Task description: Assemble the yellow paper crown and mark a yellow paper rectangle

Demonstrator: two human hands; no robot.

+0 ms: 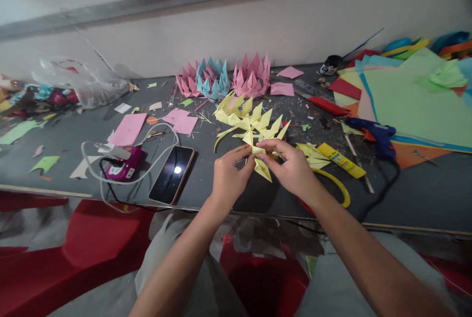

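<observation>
A chain of folded yellow paper points (260,119) curves away from my hands over the dark table. My left hand (233,169) pinches the near end of this yellow origami chain from the left. From the right, my right hand (289,164) closes thumb and fingers on the same folded part, so the fingertips of both hands almost meet. One yellow point sticks out below the fingers, toward me. Beside my right hand lie more folded yellow paper (311,156), a yellow box (341,159) and a curved yellow band (341,189).
Pink origami crowns (251,76) and a blue one (213,80) stand near the wall. A phone (172,175) and a purple power adapter (125,163) with cables lie left. Right are a blue glue gun (379,135), a red-handled cutter (328,105) and coloured sheets (413,96).
</observation>
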